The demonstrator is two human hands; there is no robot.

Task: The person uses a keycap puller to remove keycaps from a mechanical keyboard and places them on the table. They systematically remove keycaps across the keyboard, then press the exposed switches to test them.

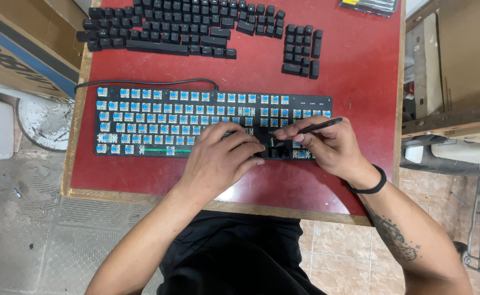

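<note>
A black keyboard [141, 117] with its keycaps off lies on the red table [355, 71], showing rows of blue switches. My left hand [221, 155] rests on the keyboard's lower right part, fingers pressed down near the bottom row. My right hand [327, 145] grips a thin black tool [319, 127] like a pen, its tip down at the switches beside my left fingertips. A black band circles my right wrist.
The removed black keycaps [182, 27] are laid out in keyboard order at the table's far side, with a separate number-pad group [304, 50]. A small packet [370, 5] sits at the far right corner. Cardboard boxes [21, 49] flank the table. The keyboard's cable [147, 83] curves along its top.
</note>
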